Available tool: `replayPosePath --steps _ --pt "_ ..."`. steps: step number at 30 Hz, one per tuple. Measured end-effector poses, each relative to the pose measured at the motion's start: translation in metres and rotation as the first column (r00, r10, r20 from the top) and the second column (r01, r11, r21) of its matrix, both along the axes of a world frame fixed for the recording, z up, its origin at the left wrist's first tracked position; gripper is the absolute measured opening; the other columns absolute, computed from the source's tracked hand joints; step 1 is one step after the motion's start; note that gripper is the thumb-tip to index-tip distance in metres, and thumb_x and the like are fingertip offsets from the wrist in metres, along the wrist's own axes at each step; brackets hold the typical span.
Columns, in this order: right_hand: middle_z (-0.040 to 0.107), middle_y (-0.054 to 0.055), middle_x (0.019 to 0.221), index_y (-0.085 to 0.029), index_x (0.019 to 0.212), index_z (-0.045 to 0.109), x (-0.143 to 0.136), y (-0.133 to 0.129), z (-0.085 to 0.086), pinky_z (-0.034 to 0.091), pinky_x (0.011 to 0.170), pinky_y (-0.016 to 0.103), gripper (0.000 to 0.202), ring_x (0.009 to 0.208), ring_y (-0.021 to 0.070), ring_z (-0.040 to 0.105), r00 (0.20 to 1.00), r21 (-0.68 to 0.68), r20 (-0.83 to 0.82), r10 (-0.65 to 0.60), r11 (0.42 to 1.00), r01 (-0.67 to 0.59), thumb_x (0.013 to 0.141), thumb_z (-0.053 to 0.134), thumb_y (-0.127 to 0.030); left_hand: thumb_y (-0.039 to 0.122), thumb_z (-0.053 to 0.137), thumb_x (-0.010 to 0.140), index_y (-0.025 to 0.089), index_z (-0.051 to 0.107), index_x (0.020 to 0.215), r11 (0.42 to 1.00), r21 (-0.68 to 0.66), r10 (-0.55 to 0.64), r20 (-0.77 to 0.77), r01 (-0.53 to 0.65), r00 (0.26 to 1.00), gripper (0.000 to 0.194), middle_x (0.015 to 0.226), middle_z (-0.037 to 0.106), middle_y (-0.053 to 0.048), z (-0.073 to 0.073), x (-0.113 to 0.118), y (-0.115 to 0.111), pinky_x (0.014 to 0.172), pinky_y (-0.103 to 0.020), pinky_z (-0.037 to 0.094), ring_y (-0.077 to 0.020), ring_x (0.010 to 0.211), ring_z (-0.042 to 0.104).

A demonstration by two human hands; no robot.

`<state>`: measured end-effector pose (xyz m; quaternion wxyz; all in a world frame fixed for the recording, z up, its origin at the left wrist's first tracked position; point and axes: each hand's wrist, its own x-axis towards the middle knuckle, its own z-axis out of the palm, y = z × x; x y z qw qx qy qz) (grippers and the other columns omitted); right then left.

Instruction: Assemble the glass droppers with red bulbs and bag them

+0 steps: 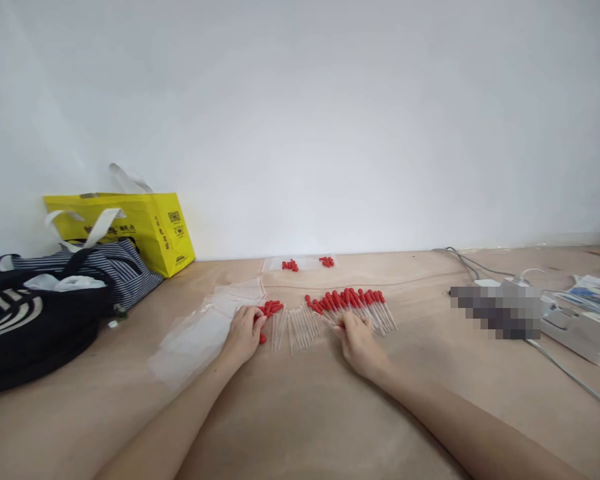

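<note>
Bare tubes (pixel 301 327) lie at the frame's centre, between the hands and about equally near both, long axes roughly up and down the frame. The left hand (pixel 246 333) curls at loose red caps (pixel 274 307); I cannot tell whether it pinches one. The right hand (pixel 357 340) bunches its fingers beside capped tubes (pixel 350 298), its grip unclear. Bags (pixel 195 340) lie at centre left.
</note>
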<state>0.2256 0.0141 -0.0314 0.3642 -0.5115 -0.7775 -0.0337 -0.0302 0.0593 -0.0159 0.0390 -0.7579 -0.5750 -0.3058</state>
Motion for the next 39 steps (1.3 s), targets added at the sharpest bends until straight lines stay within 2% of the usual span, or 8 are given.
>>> replayPosePath --steps 3,8,10,14,18,22,31,39 --pt "0.051 0.001 0.064 -0.018 0.072 0.039 0.019 0.005 -0.006 0.031 0.063 0.028 0.014 0.058 0.0138 0.045 0.992 0.01 -0.118 0.036 0.999 -0.035 0.084 0.031 -0.018 0.017 0.043 0.077 0.019 0.049 0.07 0.996 0.034 -0.08 0.032 0.078 0.996 0.009 0.077 0.055 -0.004 -0.004 0.015 0.002 0.073 -0.032 0.041 -0.0193 0.079 0.052" --pt "0.053 0.001 0.066 -0.019 0.074 0.041 0.016 0.006 -0.004 0.033 0.06 0.027 0.01 0.059 0.0144 0.047 0.978 0.021 -0.184 0.095 0.995 -0.093 0.082 0.035 -0.018 0.019 0.038 0.079 0.019 0.047 0.074 0.982 0.07 -0.181 0.066 0.176 0.981 0.011 0.077 0.055 -0.004 0.0 0.025 0.0 0.072 -0.032 0.042 -0.0186 0.078 0.052" --pt "0.056 0.003 0.073 -0.018 0.083 0.045 0.013 0.004 -0.004 0.035 0.061 0.027 0.012 0.065 0.015 0.05 0.969 0.033 -0.199 0.146 0.989 -0.142 0.082 0.034 -0.015 0.019 0.036 0.08 0.019 0.047 0.075 0.976 0.088 -0.205 0.077 0.198 0.976 0.012 0.081 0.056 -0.005 0.005 0.025 -0.003 0.074 -0.032 0.042 -0.0186 0.081 0.052" --pt "0.058 0.006 0.086 -0.019 0.106 0.047 0.011 -0.001 -0.003 0.036 0.066 0.028 0.03 0.076 0.0159 0.053 0.968 0.045 -0.153 0.199 0.98 -0.195 0.082 0.031 -0.009 0.022 0.035 0.081 0.019 0.047 0.077 0.974 0.124 -0.202 0.088 0.19 0.975 0.013 0.088 0.057 -0.006 0.017 0.024 -0.017 0.08 -0.037 0.037 -0.0212 0.089 0.05" --pt "0.059 0.005 0.083 -0.018 0.097 0.052 0.008 -0.007 -0.001 0.033 0.067 0.029 0.027 0.072 0.015 0.053 0.98 -0.01 -0.085 0.18 0.983 -0.182 0.082 0.032 -0.008 0.023 0.035 0.083 0.02 0.049 0.082 0.982 0.048 -0.185 0.037 0.184 0.982 0.014 0.084 0.061 -0.003 0.016 0.032 -0.04 0.082 -0.041 0.03 -0.0202 0.084 0.052" --pt "0.06 0.003 0.08 -0.018 0.088 0.052 0.0 -0.014 0.004 0.03 0.068 0.028 0.018 0.071 0.0133 0.053 0.978 -0.043 -0.073 0.196 0.979 -0.2 0.084 0.035 -0.013 0.021 0.033 0.086 0.021 0.048 0.097 0.964 0.015 -0.266 0.01 0.266 0.964 0.019 0.091 0.062 -0.004 0.007 0.044 -0.054 0.085 -0.041 0.026 -0.0197 0.088 0.052" --pt "0.059 0.0 0.08 -0.019 0.087 0.051 -0.013 -0.022 0.006 0.03 0.07 0.027 0.014 0.07 0.0115 0.052 0.966 -0.043 -0.088 0.245 0.967 -0.249 0.086 0.036 -0.017 0.02 0.033 0.087 0.024 0.055 0.097 0.958 -0.004 -0.286 0.013 0.286 0.958 0.024 0.088 0.063 -0.001 0.006 0.055 -0.058 0.085 -0.04 0.025 -0.019 0.086 0.053" --pt "0.06 0.002 0.08 -0.019 0.087 0.052 -0.012 -0.02 0.004 0.03 0.07 0.028 0.019 0.07 0.013 0.053 0.97 -0.053 -0.11 0.219 0.973 -0.226 0.087 0.034 -0.017 0.02 0.031 0.087 0.021 0.054 0.091 0.963 -0.014 -0.269 0.04 0.27 0.962 0.024 0.084 0.064 -0.002 0.007 0.055 -0.058 0.083 -0.04 0.026 -0.0189 0.084 0.053"
